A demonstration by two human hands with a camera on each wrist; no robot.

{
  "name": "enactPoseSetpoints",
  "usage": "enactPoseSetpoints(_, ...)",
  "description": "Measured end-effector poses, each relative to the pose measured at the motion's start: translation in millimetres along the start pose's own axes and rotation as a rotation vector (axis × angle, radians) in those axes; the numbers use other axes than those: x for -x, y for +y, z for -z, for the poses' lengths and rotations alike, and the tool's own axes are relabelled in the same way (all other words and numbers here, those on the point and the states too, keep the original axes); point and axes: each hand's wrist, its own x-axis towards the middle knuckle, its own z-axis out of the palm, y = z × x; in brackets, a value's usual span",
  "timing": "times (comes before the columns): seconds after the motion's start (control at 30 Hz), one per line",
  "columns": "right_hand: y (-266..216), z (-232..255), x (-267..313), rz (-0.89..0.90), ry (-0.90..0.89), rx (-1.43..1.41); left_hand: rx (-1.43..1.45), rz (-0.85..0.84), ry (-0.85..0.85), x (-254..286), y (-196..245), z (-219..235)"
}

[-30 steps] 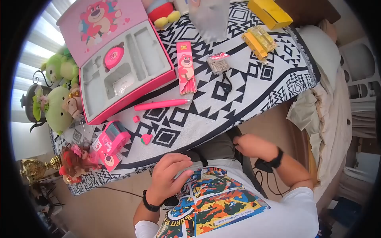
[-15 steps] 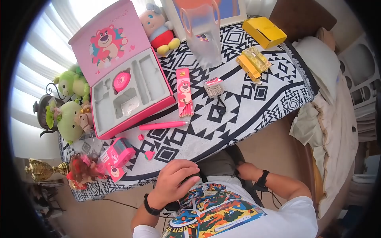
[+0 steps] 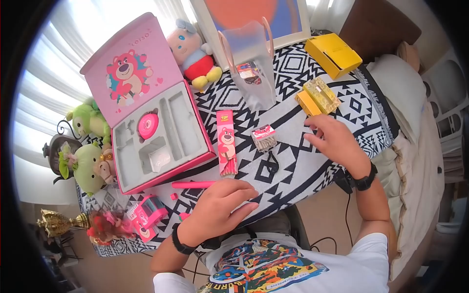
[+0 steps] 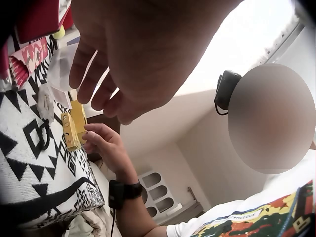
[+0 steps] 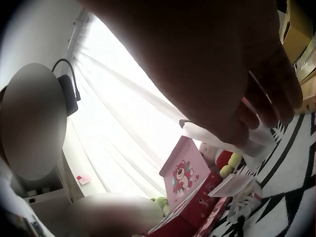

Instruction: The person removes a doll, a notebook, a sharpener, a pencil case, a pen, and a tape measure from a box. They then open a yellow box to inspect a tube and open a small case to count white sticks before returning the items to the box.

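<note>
My left hand hovers over the front edge of the patterned cloth, fingers loosely extended, holding nothing; beneath it a pink pen is partly covered. My right hand is over the cloth at the right, fingers relaxed and empty, its fingertips close to a yellow patterned box with an orange-yellow side piece. Whether they touch is unclear. Between the hands lie a small clear pack with a pink label and a tall pink bear packet. In the left wrist view the right hand appears beside the yellow box.
An open pink gift box holds a round pink item. Behind stand a plush toy, a clear bag, a framed picture and an open yellow box. Plush toys and a gold trophy are at left.
My right hand has risen from beside my lap and moved forward to the yellow patterned box. My left hand has moved slightly forward over the cloth edge. The head view has shifted.
</note>
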Motion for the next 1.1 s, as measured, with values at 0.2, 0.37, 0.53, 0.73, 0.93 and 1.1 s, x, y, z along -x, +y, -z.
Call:
enactPoseSetpoints(0.2,40.2,-10.0,-22.1,-0.096,0.208,0.309,-0.062,0.088,0.036,-13.3,-10.4,12.2)
enactPoseSetpoints(0.37,49.8,-19.4,-16.5,-0.181,0.125,0.393,-0.01,0.09,0.027,-25.0,-9.2,9.3)
enactPoseSetpoints(0.53,39.2,-15.3,-8.1,-0.111,0.037,0.233,0.021,0.082,-0.04,-20.5,-11.6,2.0)
enactPoseSetpoints(0.73,51.6,-12.8,-8.7,0.027,-0.066,0.201,0.042,0.109,-0.021,-10.3,-13.8,-4.5)
enactPoseSetpoints(0.93,37.5,10.4,-20.5,-0.171,-0.021,0.16,0.03,0.058,-0.017,-4.1,-15.0,-5.3)
enactPoseSetpoints(1.1,109.0,17.7,-40.5,-0.356,0.221,0.308,0.024,0.056,-0.009,-12.6,2.2,3.3)
